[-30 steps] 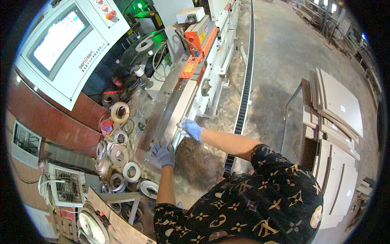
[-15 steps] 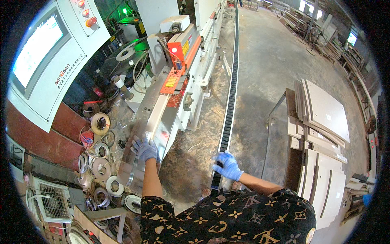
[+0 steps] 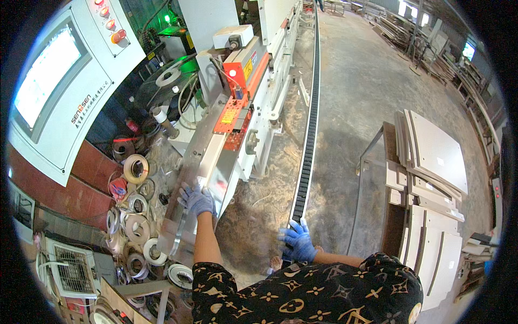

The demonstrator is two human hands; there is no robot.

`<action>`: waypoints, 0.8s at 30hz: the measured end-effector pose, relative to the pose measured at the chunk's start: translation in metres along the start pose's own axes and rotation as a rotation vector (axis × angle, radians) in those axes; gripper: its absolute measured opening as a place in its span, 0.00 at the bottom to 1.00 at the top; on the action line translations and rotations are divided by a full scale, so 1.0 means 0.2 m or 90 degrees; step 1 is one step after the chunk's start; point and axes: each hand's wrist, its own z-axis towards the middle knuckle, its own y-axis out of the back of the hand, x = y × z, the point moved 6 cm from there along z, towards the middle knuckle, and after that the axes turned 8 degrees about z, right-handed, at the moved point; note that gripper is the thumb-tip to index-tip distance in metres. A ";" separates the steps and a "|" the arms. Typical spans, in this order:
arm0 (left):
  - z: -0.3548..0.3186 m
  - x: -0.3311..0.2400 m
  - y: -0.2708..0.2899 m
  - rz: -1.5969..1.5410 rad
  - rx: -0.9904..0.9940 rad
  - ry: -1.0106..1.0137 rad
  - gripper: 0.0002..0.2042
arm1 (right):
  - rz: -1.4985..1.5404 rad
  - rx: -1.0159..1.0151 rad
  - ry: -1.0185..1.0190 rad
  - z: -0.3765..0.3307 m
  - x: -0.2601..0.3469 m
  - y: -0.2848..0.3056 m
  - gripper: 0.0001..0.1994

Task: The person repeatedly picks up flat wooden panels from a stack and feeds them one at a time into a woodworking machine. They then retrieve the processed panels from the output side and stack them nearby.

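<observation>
On the metal machine table (image 3: 182, 208), a narrow pale board (image 3: 211, 156) lies lengthwise, its far end passing under an orange perforated guard (image 3: 229, 116). My left hand (image 3: 198, 200), in a blue-grey glove, is closed around the near end of this board, the fingers toward its left side. My right hand (image 3: 298, 241), gloved in blue, is held over the near end of a long black roller track (image 3: 306, 178). Its fingers are spread and nothing shows in them.
A white control panel (image 3: 97, 81) with a screen stands at left. Rolls of edge banding (image 3: 136, 168) crowd the floor below it. At right, flat boards (image 3: 434, 148) are stacked on a metal-framed stand (image 3: 372, 143). Wood dust and scraps cover the floor by the machine.
My right hand has dropped nearer to my body, its fingers now spread. My left hand stays at the board's near end. The whole view has shifted slightly.
</observation>
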 end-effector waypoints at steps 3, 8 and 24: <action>0.02 -0.02 0.00 -0.004 0.016 0.006 0.27 | 0.025 -0.032 0.009 0.00 0.00 0.00 0.16; 0.06 -0.04 -0.02 -0.006 -0.002 0.009 0.27 | -0.004 0.010 -0.002 0.00 -0.03 -0.04 0.17; 0.14 -0.10 -0.03 0.019 0.027 0.025 0.28 | -0.006 -0.008 0.015 0.02 -0.02 -0.05 0.17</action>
